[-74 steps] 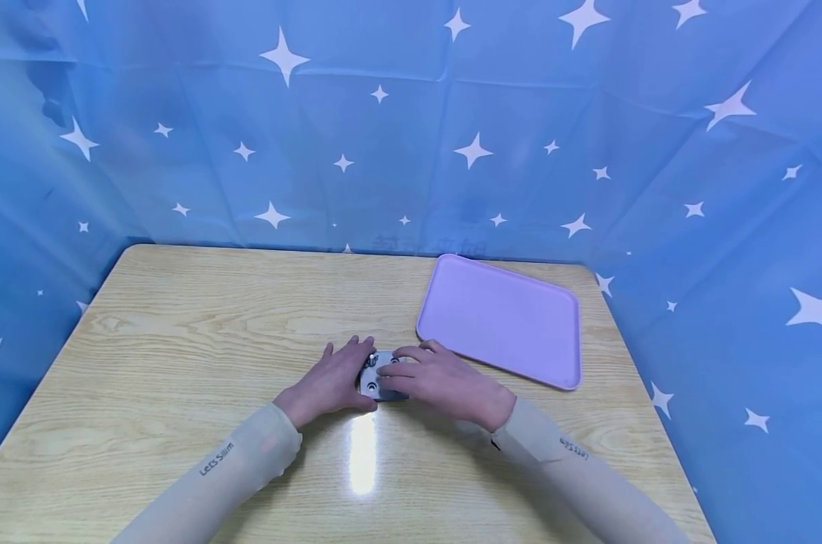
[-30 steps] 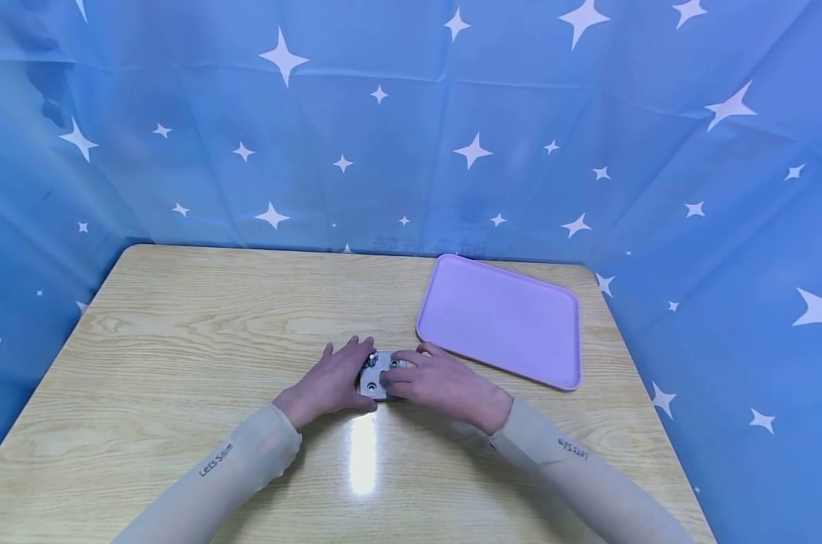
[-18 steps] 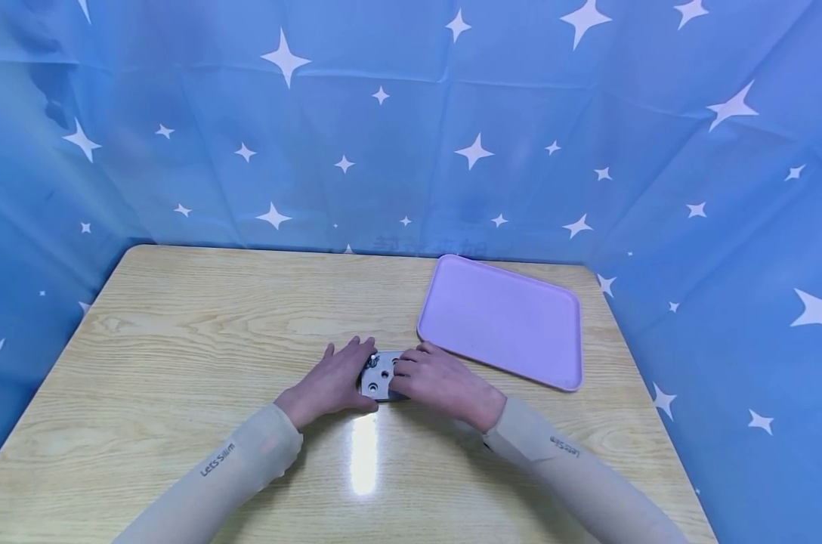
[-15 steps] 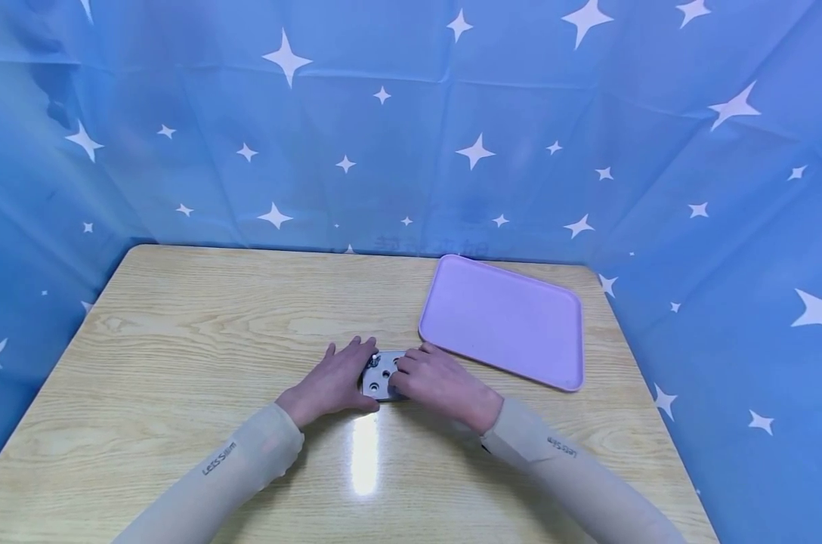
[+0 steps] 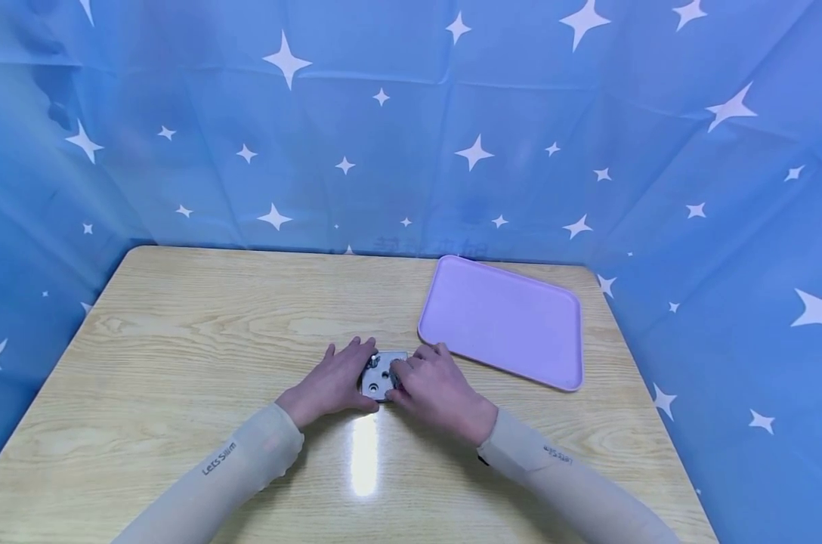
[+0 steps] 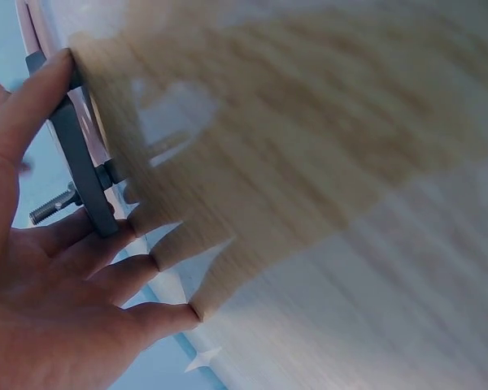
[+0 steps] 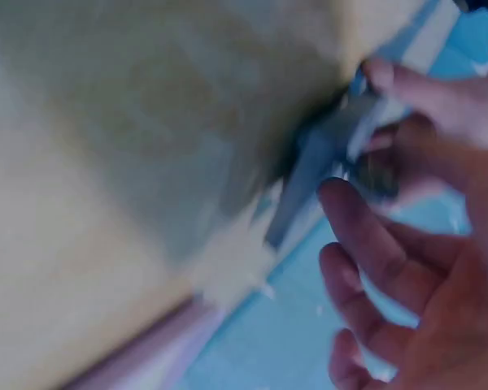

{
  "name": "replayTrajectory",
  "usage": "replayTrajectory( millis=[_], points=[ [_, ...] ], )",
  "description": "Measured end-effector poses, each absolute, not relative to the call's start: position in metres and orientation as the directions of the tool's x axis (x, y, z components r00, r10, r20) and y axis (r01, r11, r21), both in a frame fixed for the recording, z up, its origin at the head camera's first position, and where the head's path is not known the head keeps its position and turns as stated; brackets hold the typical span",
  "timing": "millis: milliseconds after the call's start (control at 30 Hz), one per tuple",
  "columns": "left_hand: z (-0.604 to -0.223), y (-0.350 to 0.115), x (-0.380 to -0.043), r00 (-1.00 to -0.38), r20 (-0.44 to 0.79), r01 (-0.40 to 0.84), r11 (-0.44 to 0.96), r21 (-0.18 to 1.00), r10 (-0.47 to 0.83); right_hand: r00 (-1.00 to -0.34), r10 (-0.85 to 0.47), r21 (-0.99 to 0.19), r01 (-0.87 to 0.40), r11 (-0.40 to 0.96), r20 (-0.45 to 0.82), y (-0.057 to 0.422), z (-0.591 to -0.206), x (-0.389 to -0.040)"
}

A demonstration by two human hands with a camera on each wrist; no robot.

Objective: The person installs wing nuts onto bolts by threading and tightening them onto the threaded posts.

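Note:
A small grey metal plate (image 5: pixel 377 381) with round holes stands slightly above the wooden table, between both hands. A threaded bolt (image 6: pixel 53 207) sticks up from its far left corner. My left hand (image 5: pixel 332 385) grips the plate's left side, thumb at the near edge and fingers at the far one. Over the plate's right end, my right hand (image 5: pixel 441 393) pinches a small dark metal part (image 7: pixel 376 177) between thumb and fingers. Blur hides that part's exact kind in the right wrist view. The right fingers cover the plate's right end in the head view.
A shallow purple tray (image 5: pixel 499 321) lies at the back right of the wooden table (image 5: pixel 214 317), just beyond the right hand. Blue cloth (image 5: pixel 411 136) with white stars hangs behind the table and along its sides.
My right hand has turned and drawn its fingers in, from lying stretched over the plate to pinching at its right end. The left hand and the plate have stayed in place.

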State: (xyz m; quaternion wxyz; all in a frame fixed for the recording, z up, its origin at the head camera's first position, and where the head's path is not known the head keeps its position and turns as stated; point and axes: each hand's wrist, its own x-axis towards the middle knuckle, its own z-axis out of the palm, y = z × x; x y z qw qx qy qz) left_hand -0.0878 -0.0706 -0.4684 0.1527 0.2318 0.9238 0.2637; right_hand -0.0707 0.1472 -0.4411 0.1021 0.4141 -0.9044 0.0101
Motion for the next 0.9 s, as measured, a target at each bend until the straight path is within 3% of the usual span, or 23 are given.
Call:
replayTrajectory(
  millis=[67, 233, 333, 667, 900],
  points=[
    [-0.469, -0.071, -0.088, -0.845, -0.161, 0.347, 0.752, 0.561, 0.51, -0.588, -0.794, 0.084, -0.793, 0.603, 0.151, 0.154, -0.435, -0.074],
    [-0.468, -0.071, -0.088, -0.848, -0.173, 0.332, 0.755, 0.565, 0.502, -0.389, -0.92, 0.211, -0.897, 0.389, 0.039, 0.164, -0.426, -0.079],
    [-0.467, -0.07, -0.087, -0.849, -0.182, 0.324, 0.761, 0.562, 0.496, -0.342, -0.939, 0.261, -0.904, 0.338, 0.029, 0.166, -0.428, -0.08],
    [-0.468, -0.07, -0.086, -0.85, -0.174, 0.329, 0.759, 0.562, 0.497, -0.388, -0.913, 0.247, -0.879, 0.408, 0.127, 0.16, -0.438, -0.08],
    [-0.469, -0.07, -0.087, -0.85, -0.161, 0.341, 0.756, 0.559, 0.502, -0.559, -0.811, 0.203, -0.785, 0.585, 0.172, 0.147, -0.443, -0.073]
  ],
)
